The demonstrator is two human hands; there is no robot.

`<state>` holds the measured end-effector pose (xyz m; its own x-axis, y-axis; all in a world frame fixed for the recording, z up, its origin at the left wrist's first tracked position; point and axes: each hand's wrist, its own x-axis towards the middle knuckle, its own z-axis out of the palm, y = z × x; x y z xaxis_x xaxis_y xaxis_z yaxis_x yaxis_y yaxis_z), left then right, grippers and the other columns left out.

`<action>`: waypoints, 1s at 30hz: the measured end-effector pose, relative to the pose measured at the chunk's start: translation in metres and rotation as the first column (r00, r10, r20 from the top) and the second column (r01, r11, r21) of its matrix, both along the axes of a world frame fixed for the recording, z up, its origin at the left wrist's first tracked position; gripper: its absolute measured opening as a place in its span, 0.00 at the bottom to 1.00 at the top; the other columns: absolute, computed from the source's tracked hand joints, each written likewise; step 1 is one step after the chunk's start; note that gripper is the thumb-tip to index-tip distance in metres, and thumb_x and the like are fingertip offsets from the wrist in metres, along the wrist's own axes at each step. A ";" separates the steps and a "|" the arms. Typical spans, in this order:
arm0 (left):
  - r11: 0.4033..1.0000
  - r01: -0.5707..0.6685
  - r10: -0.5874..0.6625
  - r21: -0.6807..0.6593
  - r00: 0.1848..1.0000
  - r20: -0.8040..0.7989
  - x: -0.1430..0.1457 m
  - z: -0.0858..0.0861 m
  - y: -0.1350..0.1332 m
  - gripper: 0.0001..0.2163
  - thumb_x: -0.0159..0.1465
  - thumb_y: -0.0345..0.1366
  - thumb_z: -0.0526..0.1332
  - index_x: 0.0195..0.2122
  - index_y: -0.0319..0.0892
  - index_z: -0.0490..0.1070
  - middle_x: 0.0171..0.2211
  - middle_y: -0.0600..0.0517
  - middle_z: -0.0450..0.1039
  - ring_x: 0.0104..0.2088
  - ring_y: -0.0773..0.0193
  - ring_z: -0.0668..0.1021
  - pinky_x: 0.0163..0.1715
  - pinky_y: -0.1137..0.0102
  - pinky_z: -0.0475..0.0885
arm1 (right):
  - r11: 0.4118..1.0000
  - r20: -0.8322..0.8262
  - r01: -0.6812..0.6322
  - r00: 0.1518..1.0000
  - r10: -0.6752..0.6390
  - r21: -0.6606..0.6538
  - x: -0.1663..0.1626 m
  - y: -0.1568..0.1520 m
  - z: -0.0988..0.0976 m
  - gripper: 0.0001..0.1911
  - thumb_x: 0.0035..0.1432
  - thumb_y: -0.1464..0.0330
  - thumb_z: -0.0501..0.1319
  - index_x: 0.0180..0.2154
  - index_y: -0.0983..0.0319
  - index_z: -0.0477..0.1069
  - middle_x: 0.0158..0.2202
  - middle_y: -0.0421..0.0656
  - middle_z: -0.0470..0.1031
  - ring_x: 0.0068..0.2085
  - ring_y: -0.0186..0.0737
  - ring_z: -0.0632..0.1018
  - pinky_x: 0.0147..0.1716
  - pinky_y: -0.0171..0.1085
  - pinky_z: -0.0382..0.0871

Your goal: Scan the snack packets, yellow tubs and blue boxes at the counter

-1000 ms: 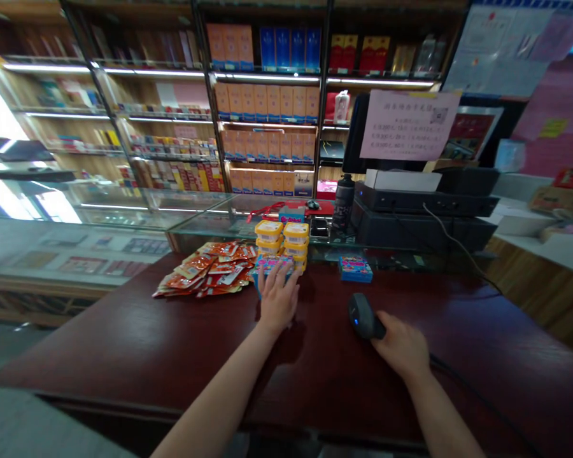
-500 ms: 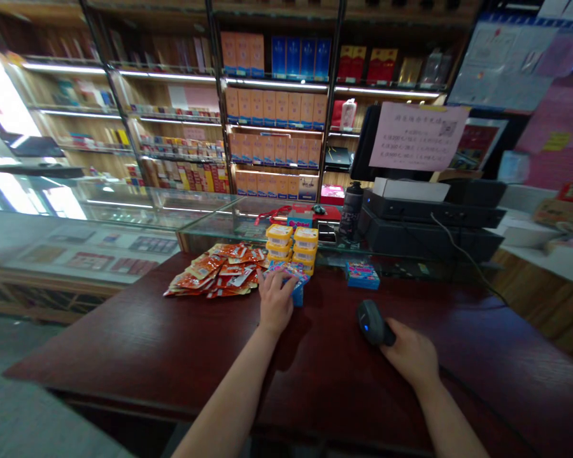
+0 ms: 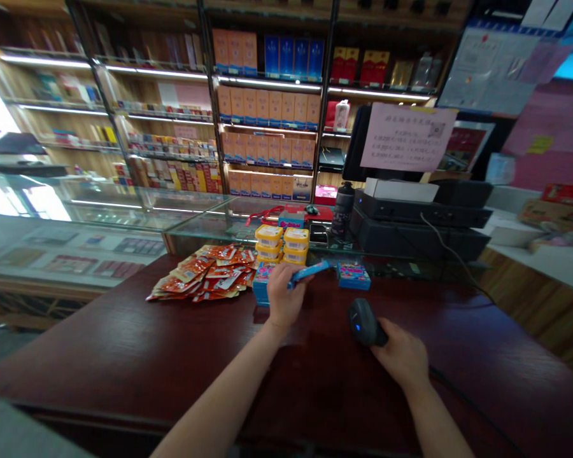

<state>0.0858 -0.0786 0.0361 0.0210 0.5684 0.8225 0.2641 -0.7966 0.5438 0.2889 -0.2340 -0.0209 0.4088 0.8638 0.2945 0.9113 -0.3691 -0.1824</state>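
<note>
My left hand [image 3: 285,296] grips a thin blue box [image 3: 312,272], tilted, above the dark red table [image 3: 172,362]. Just left of that hand is a stack of blue boxes [image 3: 261,291] with pink-patterned tops, partly hidden by my fingers. To the right lies another blue and pink stack [image 3: 353,276]. My right hand [image 3: 403,355] is wrapped round the handle of a black barcode scanner [image 3: 363,323] with a small blue light, held over the table and facing left. Behind my left hand are yellow tubs [image 3: 268,235] with clear lids, stacked in two columns.
A heap of orange snack packets [image 3: 210,273] lies left of the tubs. Along the back stand a glass counter [image 3: 195,222], a black bottle [image 3: 343,208], a monitor with a pink paper notice [image 3: 405,137] and a black cash drawer [image 3: 420,235]. The scanner's cable [image 3: 463,394] trails right.
My left hand has lifted the thin blue box off the left stack and moved it rightward. The scanner stays in my right hand, and the camera view has shifted slightly.
</note>
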 end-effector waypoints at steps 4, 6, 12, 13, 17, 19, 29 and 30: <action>0.840 0.333 -0.215 -0.429 0.929 0.302 0.047 -0.014 0.008 0.11 0.56 0.38 0.65 0.35 0.41 0.65 0.31 0.53 0.72 0.32 0.63 0.76 0.32 0.67 0.75 | 1.000 0.010 0.022 1.000 -0.022 0.019 0.000 -0.001 0.001 0.15 0.53 0.68 0.57 0.45 0.59 0.70 0.40 0.43 0.78 0.38 0.44 0.78 0.33 0.36 0.61; 0.670 0.527 -0.255 -0.523 0.825 0.504 0.064 -0.029 0.015 0.13 0.55 0.38 0.65 0.37 0.41 0.62 0.35 0.51 0.73 0.35 0.62 0.78 0.31 0.64 0.77 | 0.999 0.013 0.028 1.000 -0.028 0.036 0.000 -0.001 0.002 0.16 0.54 0.68 0.57 0.46 0.59 0.70 0.40 0.44 0.78 0.39 0.44 0.78 0.33 0.36 0.61; 0.547 0.653 -0.169 -0.523 0.699 0.695 0.083 -0.078 0.039 0.20 0.51 0.35 0.68 0.42 0.42 0.61 0.40 0.48 0.73 0.39 0.60 0.78 0.38 0.60 0.77 | 0.995 0.036 0.004 0.999 -0.008 0.097 0.003 -0.003 0.000 0.15 0.53 0.66 0.58 0.44 0.60 0.70 0.39 0.44 0.78 0.37 0.44 0.78 0.31 0.35 0.61; 0.587 0.612 -0.150 -0.529 0.725 0.672 0.084 -0.084 0.043 0.19 0.51 0.35 0.68 0.41 0.41 0.62 0.39 0.48 0.73 0.39 0.60 0.78 0.39 0.60 0.76 | 0.994 0.047 -0.009 0.999 0.004 0.108 0.003 -0.003 -0.001 0.15 0.53 0.66 0.58 0.44 0.59 0.70 0.38 0.44 0.79 0.36 0.44 0.78 0.31 0.35 0.61; 0.724 0.415 -0.051 -0.551 0.829 0.557 0.085 -0.098 0.052 0.15 0.52 0.34 0.66 0.39 0.40 0.64 0.37 0.48 0.74 0.38 0.60 0.78 0.43 0.61 0.74 | 0.991 0.068 -0.082 0.995 0.075 0.109 0.002 -0.004 -0.001 0.14 0.52 0.66 0.57 0.42 0.60 0.70 0.35 0.44 0.79 0.33 0.43 0.78 0.30 0.35 0.60; 0.741 0.381 -0.033 -0.554 0.843 0.536 0.085 -0.099 0.053 0.14 0.53 0.33 0.65 0.39 0.40 0.64 0.37 0.48 0.74 0.39 0.60 0.78 0.44 0.61 0.73 | 0.991 0.065 -0.111 0.992 0.106 0.077 0.001 -0.005 0.002 0.13 0.51 0.67 0.57 0.40 0.60 0.70 0.33 0.44 0.79 0.33 0.43 0.78 0.29 0.34 0.60; 0.745 0.331 -0.010 -0.579 0.873 0.487 0.089 -0.106 0.057 0.13 0.54 0.31 0.64 0.40 0.41 0.65 0.38 0.48 0.75 0.39 0.61 0.78 0.43 0.64 0.73 | 0.992 0.051 -0.118 0.992 0.116 0.047 0.000 -0.007 0.007 0.10 0.50 0.67 0.59 0.37 0.59 0.71 0.34 0.44 0.79 0.34 0.43 0.78 0.30 0.34 0.59; 0.744 0.326 -0.009 -0.583 0.878 0.479 0.089 -0.107 0.058 0.13 0.54 0.32 0.64 0.40 0.41 0.65 0.38 0.48 0.75 0.38 0.61 0.78 0.42 0.64 0.73 | 0.992 0.046 -0.117 0.992 0.115 0.047 0.001 -0.007 0.007 0.11 0.50 0.67 0.59 0.38 0.59 0.72 0.34 0.44 0.79 0.34 0.43 0.78 0.30 0.35 0.59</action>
